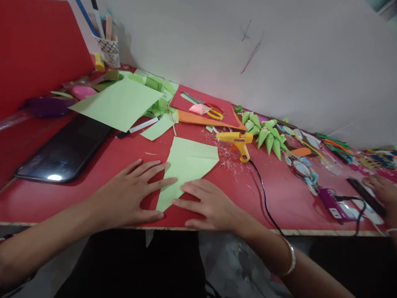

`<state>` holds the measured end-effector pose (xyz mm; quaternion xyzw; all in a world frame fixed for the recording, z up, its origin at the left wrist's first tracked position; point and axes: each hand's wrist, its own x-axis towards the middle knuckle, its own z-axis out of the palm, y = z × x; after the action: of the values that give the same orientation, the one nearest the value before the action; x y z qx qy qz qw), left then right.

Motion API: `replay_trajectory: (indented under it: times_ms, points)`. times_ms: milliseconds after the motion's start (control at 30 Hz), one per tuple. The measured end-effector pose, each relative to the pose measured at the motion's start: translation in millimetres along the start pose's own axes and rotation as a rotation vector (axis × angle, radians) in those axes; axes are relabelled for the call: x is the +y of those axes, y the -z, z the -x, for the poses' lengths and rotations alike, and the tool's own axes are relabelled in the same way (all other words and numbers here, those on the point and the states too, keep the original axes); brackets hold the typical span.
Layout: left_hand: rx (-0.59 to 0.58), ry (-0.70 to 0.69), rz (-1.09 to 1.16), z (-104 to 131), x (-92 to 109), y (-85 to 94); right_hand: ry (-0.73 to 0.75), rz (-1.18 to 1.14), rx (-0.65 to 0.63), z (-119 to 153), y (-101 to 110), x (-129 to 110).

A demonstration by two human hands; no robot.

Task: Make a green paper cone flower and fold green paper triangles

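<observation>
A light green sheet of paper (194,159) with slanted, cut edges lies flat on the red tabletop in front of me. My left hand (144,188) rests on the table with its fingers spread, the fingertips touching the paper's left edge. From the other side, my right hand (207,203) lies over the paper's lower right edge, fingers stretched out and apart. Neither hand grips anything. Just beyond the paper, to the right, is a yellow glue gun (237,142) on its side, its black cord running to the table edge.
A black phone (65,149) and a larger green sheet (120,103) lie left. Yellow-handled scissors (215,111) rest on red paper (186,99) at the back. Green paper cones (266,132) and a purple power strip (336,205) lie right. Another person's hand (383,186) shows far right.
</observation>
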<state>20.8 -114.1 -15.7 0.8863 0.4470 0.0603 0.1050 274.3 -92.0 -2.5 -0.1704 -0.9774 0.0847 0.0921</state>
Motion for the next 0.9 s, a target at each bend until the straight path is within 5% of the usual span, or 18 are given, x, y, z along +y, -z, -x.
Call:
replay_trajectory:
  times_ms: [467,767,900]
  points:
    - [-0.005,-0.022,-0.025,0,-7,-3.7,-0.496,0.139,0.061,50,18,68]
    - [-0.164,-0.017,0.012,-1,-12,12.2,-0.487,0.234,0.042,32,13,58]
    - [-0.136,-0.006,0.025,3,-8,17.4,-0.452,0.143,0.074,22,11,45]
